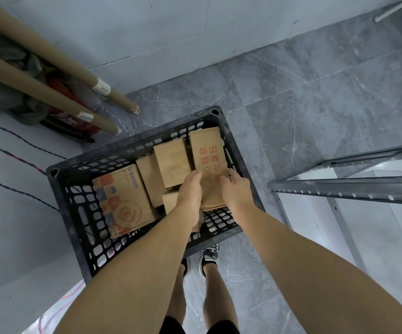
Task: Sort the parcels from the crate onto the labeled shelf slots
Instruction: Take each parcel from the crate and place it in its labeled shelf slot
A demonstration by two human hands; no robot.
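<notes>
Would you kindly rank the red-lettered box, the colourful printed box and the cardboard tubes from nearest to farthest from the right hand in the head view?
1. Red-lettered box, right side of the crate, held by the right hand.
2. Colourful printed box, the crate's left side.
3. Cardboard tubes, far left, outside it.

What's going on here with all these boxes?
A person leans over a black crate on the floor. The left hand and right hand grip a red-lettered parcel at the crate's right side, one hand on each edge. Several more cardboard parcels lie in the crate, among them an orange-and-blue printed parcel. A metal shelf frame stands to the right.
</notes>
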